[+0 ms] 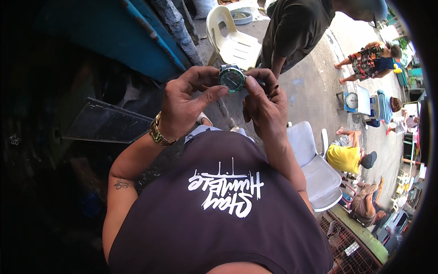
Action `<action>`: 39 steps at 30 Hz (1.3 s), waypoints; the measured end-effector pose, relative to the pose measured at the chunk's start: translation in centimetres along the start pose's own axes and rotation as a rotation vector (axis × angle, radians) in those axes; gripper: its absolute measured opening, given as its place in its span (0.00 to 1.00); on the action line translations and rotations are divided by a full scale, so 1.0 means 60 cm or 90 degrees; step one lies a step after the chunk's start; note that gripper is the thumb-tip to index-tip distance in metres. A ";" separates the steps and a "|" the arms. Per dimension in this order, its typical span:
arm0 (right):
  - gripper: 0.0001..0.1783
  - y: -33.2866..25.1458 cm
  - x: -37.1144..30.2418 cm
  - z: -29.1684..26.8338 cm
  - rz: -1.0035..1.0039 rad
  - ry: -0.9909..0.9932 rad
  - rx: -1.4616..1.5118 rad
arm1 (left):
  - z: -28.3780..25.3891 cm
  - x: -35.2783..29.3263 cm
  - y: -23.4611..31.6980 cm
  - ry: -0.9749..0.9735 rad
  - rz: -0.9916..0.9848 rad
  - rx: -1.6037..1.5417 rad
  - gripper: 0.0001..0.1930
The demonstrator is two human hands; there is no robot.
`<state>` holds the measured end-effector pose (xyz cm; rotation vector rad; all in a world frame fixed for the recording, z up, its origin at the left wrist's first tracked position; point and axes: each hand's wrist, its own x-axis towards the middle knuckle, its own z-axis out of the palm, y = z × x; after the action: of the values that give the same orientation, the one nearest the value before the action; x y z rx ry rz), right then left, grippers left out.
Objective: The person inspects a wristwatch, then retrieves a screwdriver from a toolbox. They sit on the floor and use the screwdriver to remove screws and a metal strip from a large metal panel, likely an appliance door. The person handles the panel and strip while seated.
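While grey pavement (303, 104) spreads beyond the hands, a blue panel (105, 41) rises along its left edge, and a person in a dark shirt (296, 32) stands on it just past the right hand. A pale grey chair (319, 178) sits toward the pavement's near edge, right of the right forearm; a cream chair (244, 48) stands near its left edge, beyond the fingers. Smaller than these, the left hand (180, 96) is half curled, its thumb and forefinger nearly closed on one side of a green-bezelled wristwatch, while the right hand (269, 109) is loosely bent, its thumb and forefinger at the opposite side. A gold-toned bracelet watch (159, 132) circles the left wrist. Smallest is the green-bezelled wristwatch (232, 79), held up above the pavement between both hands, dial tilted toward the wearer. The step in hand looks to be steadying or handling its case; whether the right thumb presses a crown is too small to tell. Any next move calls for a firm left pinch and light right fingertips.
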<state>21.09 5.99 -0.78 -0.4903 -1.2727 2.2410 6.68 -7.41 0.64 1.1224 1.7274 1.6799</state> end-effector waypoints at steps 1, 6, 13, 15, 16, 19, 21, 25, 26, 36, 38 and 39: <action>0.16 -0.001 -0.001 -0.001 0.002 -0.002 -0.006 | 0.003 -0.002 0.000 0.016 -0.043 -0.054 0.18; 0.17 -0.002 -0.004 -0.007 0.000 -0.005 -0.007 | 0.010 -0.003 -0.001 0.009 -0.042 -0.105 0.18; 0.16 0.001 -0.004 -0.009 0.006 0.014 -0.026 | 0.012 -0.004 -0.009 0.018 -0.015 -0.059 0.19; 0.17 0.001 -0.004 -0.010 0.002 0.011 -0.027 | 0.012 -0.004 -0.011 0.023 0.003 -0.046 0.19; 0.17 0.001 -0.004 -0.010 0.000 0.010 -0.025 | 0.013 -0.004 -0.012 0.024 0.017 -0.034 0.18; 0.17 0.000 -0.003 -0.010 0.009 0.016 -0.032 | 0.012 -0.003 -0.014 0.030 0.031 -0.024 0.18; 0.17 0.000 -0.002 -0.011 0.008 0.008 -0.033 | 0.012 -0.003 -0.015 0.033 0.032 -0.026 0.18; 0.17 0.001 0.000 -0.011 0.012 0.008 -0.037 | 0.011 -0.002 -0.015 0.034 0.033 -0.027 0.19; 0.17 0.002 0.000 -0.012 0.015 0.009 -0.037 | 0.011 -0.002 -0.015 0.037 0.033 -0.024 0.19; 0.17 0.006 0.004 -0.013 0.015 0.007 -0.022 | 0.009 0.000 -0.015 0.026 0.027 -0.028 0.19; 0.17 0.006 0.004 -0.013 0.014 0.006 -0.019 | 0.009 0.000 -0.015 0.026 0.023 -0.034 0.19; 0.17 0.006 0.004 -0.014 0.014 0.004 -0.014 | 0.009 0.001 -0.015 0.023 0.027 -0.031 0.19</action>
<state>21.28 6.55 -1.52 -0.5210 -1.2969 2.2434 6.92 -6.98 -0.30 1.1206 1.6858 1.7697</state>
